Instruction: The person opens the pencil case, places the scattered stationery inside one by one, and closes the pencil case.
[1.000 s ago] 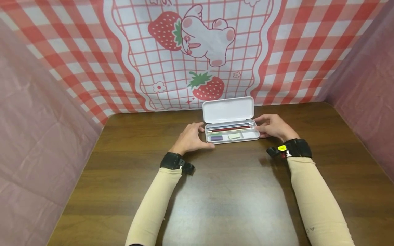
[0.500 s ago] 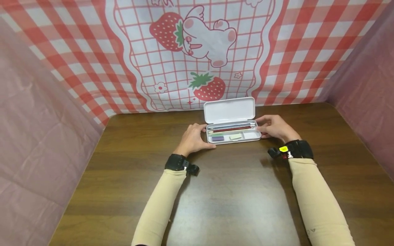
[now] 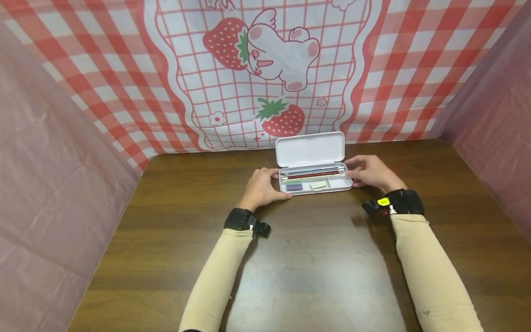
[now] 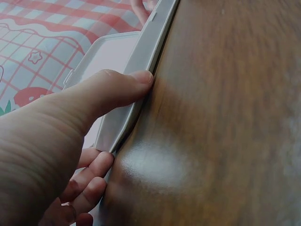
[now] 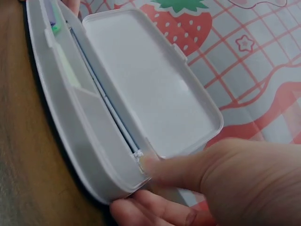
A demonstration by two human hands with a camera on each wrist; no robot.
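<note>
A white pencil case (image 3: pixel 340 184) stands on the table with its lid (image 3: pixel 310 150) raised at the back. Several slim pencils (image 3: pixel 312 174) lie along its rear section. In the front section are a purple block (image 3: pixel 294 187) and a pale green eraser-like block (image 3: pixel 318 185). My left hand (image 3: pixel 260 186) grips the case's left end; in the left wrist view its thumb (image 4: pixel 115 87) lies on the front wall and its fingers curl by the end. At the right end my right hand (image 3: pixel 371 171) pinches the case, thumb (image 5: pixel 174 167) over the rim, fingers (image 5: pixel 155 209) outside below it.
Behind the case, a red-and-white checked cloth (image 3: pixel 386 87) with strawberries hangs along the back edge of the brown wooden table (image 3: pixel 315 258). Pink cloths (image 3: pixel 50 175) hang at both sides. A black camera strap (image 3: pixel 408 201) is round each wrist.
My left wrist and forearm have shifted slightly right. Both hands stay at the ends of the pencil case, and the whole view has drifted a little.
</note>
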